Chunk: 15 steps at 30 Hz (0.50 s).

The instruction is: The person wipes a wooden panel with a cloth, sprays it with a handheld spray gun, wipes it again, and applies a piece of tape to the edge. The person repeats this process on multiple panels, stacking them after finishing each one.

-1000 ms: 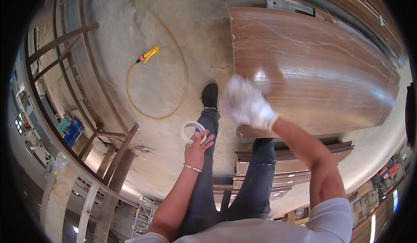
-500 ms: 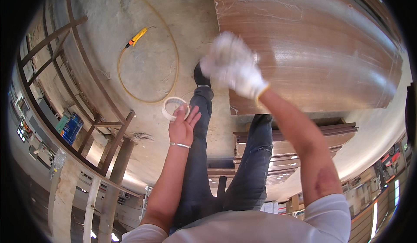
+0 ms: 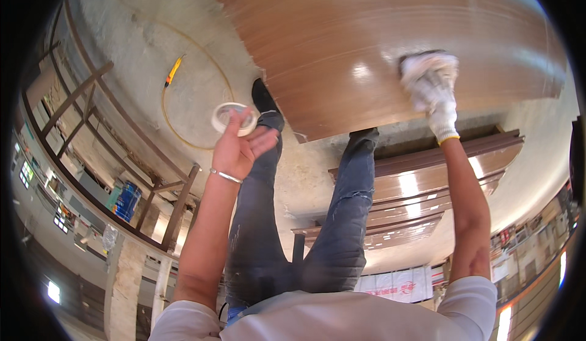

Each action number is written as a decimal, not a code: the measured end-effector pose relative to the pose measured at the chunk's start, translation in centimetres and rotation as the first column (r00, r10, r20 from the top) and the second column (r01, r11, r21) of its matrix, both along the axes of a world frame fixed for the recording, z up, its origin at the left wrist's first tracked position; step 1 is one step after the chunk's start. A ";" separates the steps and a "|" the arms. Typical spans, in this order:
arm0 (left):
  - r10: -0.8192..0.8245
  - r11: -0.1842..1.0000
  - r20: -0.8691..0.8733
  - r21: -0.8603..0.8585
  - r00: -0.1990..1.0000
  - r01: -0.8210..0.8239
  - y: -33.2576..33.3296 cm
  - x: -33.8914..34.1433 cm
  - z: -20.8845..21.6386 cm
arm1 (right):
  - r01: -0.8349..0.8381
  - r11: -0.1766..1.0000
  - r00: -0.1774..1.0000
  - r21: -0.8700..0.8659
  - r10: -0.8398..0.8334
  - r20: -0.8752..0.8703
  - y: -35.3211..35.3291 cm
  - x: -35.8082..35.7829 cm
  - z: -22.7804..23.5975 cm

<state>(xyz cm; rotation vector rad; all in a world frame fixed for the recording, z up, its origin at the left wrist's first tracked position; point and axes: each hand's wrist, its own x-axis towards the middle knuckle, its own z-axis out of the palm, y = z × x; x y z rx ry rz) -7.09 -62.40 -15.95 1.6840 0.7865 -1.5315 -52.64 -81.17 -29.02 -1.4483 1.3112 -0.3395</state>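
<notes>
My bare left hand (image 3: 239,149) has a roll of pale tape (image 3: 216,119) hooked on it, the thumb at the ring and the other fingers spread. It hovers over my left leg, clear of the panel. On the glossy brown panel (image 3: 329,54), my right hand (image 3: 434,92), in a white knitted glove, presses a whitish wad, perhaps a cloth, with a dark far edge (image 3: 421,54). The glove hides most of what it grips, so its exact kind cannot be made out. The panel lies in front of my feet.
A yellow air blow gun (image 3: 174,71) lies on the concrete floor at the left, with its yellowish hose (image 3: 227,80) curving toward my foot. Beyond it stands a brown metal frame (image 3: 91,78). More brown panels (image 3: 415,188) are stacked beside my right leg. A blue bucket (image 3: 127,201) stands at the left.
My right hand has swept right across the panel, from its left edge to the right part. My left hand with the tape roll has shifted slightly left and up. The whole view has turned somewhat.
</notes>
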 end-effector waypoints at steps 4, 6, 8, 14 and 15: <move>-0.288 0.954 -0.190 -0.144 0.939 0.263 -4.1 -5.1 0.4 | -0.461 0.803 0.627 -0.379 -0.007 -0.779 5.8 1.1 -2.1; -0.335 0.941 -0.130 -0.095 0.933 0.325 -7.1 -7.8 -0.1 | -0.056 0.988 0.991 -0.142 0.038 -0.128 13.5 6.3 -2.8; -0.259 0.943 0.050 -0.200 0.964 0.264 -11.3 -12.1 -1.6 | -0.485 0.864 0.839 -0.134 0.417 -0.350 20.1 11.9 -3.4; -0.330 0.675 0.537 -0.440 0.776 0.592 -25.4 -21.6 -6.0 | -0.488 0.839 0.687 -0.239 0.539 0.487 20.5 11.6 -3.3; -0.330 0.570 0.637 -0.454 0.697 0.685 -27.6 -22.8 -6.9 | -0.394 0.919 0.624 0.016 0.254 0.739 18.4 10.0 -2.6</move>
